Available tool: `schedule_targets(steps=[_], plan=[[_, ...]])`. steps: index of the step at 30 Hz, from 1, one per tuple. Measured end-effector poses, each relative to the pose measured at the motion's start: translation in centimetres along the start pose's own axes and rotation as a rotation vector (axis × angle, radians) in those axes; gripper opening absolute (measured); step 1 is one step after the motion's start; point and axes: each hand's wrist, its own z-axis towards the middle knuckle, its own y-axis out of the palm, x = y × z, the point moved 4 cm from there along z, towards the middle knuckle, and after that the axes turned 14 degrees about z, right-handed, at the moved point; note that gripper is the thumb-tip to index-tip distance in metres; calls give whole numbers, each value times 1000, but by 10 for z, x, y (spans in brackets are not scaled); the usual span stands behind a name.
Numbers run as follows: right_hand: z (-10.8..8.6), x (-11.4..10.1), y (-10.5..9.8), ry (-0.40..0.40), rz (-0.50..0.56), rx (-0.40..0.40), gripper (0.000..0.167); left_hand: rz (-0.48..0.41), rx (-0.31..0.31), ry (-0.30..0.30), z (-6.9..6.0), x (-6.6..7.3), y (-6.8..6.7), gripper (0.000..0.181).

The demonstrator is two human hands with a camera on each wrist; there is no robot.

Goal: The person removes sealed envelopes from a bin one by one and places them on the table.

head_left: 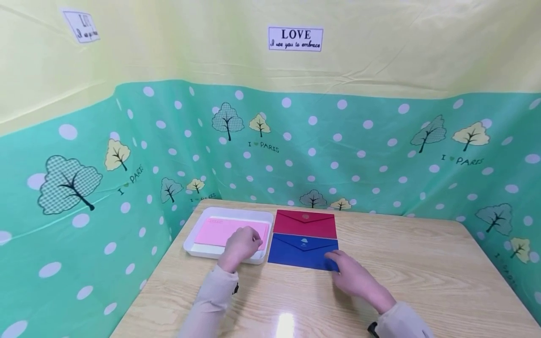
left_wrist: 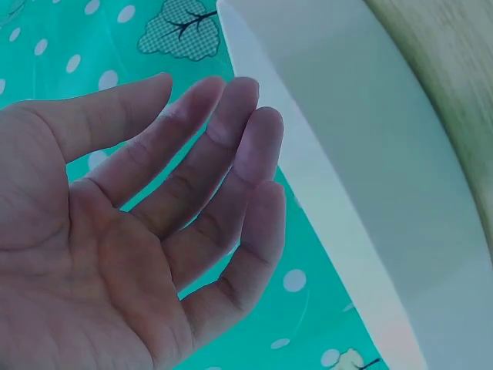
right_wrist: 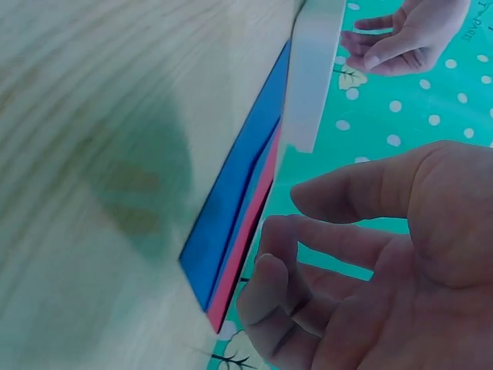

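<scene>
Toward the far left corner of the desk [head_left: 414, 267], a pink paper [head_left: 215, 233] lies in a white tray [head_left: 198, 254], with the left hand [head_left: 242, 244] over its right end. That hand's fingers curve loosely, thumb apart, and its wrist view shows nothing in them. Just right of the tray, a red envelope [head_left: 306, 230] and a blue envelope [head_left: 293, 256] lie flap side up, the blue one nearer the person. The right hand [head_left: 352, 275] is at the blue one's right end, fingers bent, a small gap between thumb and index fingertip; it has hold of nothing.

Thin pieces like these would best be pinched at an edge or corner and kept level so they don't crease. The tray's raised wall calls for lifting up before going sideways, since it stands close beside the envelopes. To the right, the desk runs on well past them, giving the right hand ample room; the printed cloth [head_left: 363, 155] hangs behind the far edge.
</scene>
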Motion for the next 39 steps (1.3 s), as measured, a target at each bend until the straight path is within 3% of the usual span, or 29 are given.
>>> schedule_targets(steps=[11,21,32,39], plan=[[17,-30,-3,-71,53,41,44,-5,-11,-70,4,-12,-29,17],[51,-57,5,-143,107,96,43,38,-5,-104,15,-29,-48,22],[81,-79,25,-123,225,115,43,88,-6,-125,26,-63,-64,33],[99,-80,43,-106,281,84,42,78,-48,-143,34,-85,-70,32]])
